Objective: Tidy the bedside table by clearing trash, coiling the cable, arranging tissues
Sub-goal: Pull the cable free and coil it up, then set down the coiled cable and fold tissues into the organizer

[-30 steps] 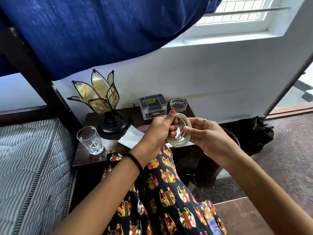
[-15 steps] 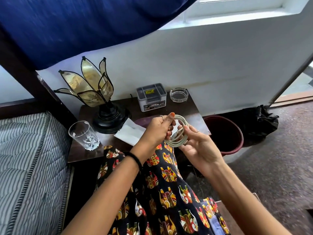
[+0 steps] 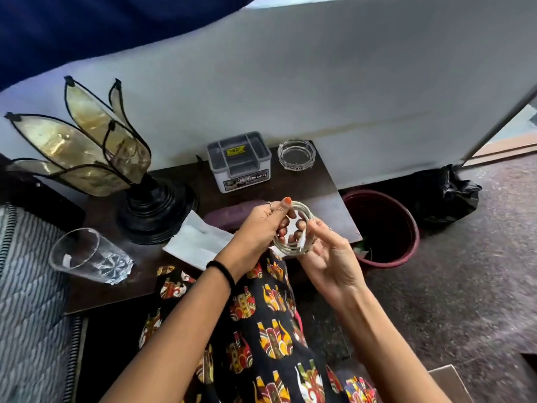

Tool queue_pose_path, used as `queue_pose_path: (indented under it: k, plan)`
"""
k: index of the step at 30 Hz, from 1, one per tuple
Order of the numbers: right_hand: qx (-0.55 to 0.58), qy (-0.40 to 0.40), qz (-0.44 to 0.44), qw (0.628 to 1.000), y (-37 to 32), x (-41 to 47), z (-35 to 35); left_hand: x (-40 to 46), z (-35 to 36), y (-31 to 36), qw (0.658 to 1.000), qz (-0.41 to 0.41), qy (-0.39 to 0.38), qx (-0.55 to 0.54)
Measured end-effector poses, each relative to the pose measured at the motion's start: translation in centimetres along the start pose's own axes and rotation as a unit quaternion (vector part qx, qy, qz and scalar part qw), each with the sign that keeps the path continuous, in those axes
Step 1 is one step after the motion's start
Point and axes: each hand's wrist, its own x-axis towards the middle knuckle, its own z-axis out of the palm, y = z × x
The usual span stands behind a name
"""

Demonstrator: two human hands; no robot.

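left hand [image 3: 258,225] pinches the white round coiled cable [image 3: 293,228]; right hand [image 3: 328,257] now grips its loose end just beside the purple case [image 3: 232,216]. i judge coiling nearly done.

A pale white wall [image 3: 319,91] runs behind a dark wooden tabletop [image 3: 316,181], with a faint stain line low along it. Deep blue fabric [image 3: 87,30] hangs across the upper left. At the left edge lies a grey-striped mattress [image 3: 26,301] on a bed. The floor [image 3: 465,286] is dark, speckled and rough-looking. At far right a slanting door frame [image 3: 499,117] opens onto brighter ground.
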Motion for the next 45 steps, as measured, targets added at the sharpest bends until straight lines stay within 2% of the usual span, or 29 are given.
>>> queue_pose_path:
  k: [4, 10, 14, 17, 22, 26, 31, 34, 36, 40, 43, 45]
  plan:
    - [-0.192, 0.045, -0.014, 0.980, -1.7, 3.6, -1.7, 3.6, -0.4, -0.7, 0.998, -0.015, 0.050, 0.035]
    - [-0.437, 0.102, 0.010, 0.893, -6.0, 8.4, -3.5, 7.5, -1.2, -1.5, 0.992, -0.117, 0.049, 0.020]
    - [-0.488, 0.152, 0.002, 0.859, -7.6, 12.0, -4.7, 9.9, -0.8, -1.4, 0.990, -0.128, 0.061, 0.000]
    - [-0.519, 0.186, -0.002, 0.834, -8.0, 14.6, -5.3, 11.9, -0.3, -1.7, 0.987, -0.120, 0.087, 0.063]
    - [-0.610, 0.231, -0.029, 0.757, -8.1, 17.2, -6.5, 14.5, 0.5, -2.7, 0.965, -0.094, 0.172, 0.173]
    - [-0.660, 0.251, -0.059, 0.705, -7.8, 17.9, -6.6, 15.4, 1.1, -3.5, 0.945, -0.061, 0.224, 0.232]
    - [-0.714, 0.250, -0.085, 0.649, -7.5, 17.6, -6.7, 15.4, 1.6, -3.8, 0.917, -0.030, 0.250, 0.310]
    - [-0.730, 0.236, -0.094, 0.635, -7.4, 17.4, -6.8, 15.1, 1.6, -3.8, 0.912, -0.034, 0.247, 0.325]
    - [-0.725, 0.232, -0.095, 0.641, -7.5, 17.2, -6.8, 14.5, 1.5, -3.4, 0.912, -0.033, 0.239, 0.332]
    - [-0.702, 0.233, -0.104, 0.664, -7.4, 16.1, -7.0, 11.4, 0.4, -1.5, 0.911, 0.053, 0.224, 0.341]
    - [-0.728, 0.234, -0.113, 0.635, -6.8, 14.8, -6.6, 7.1, -1.8, -0.3, 0.893, 0.115, 0.238, 0.365]
    - [-0.728, 0.227, -0.134, 0.633, -5.8, 13.8, -5.7, 4.2, -4.1, 0.0, 0.882, 0.116, 0.270, 0.370]
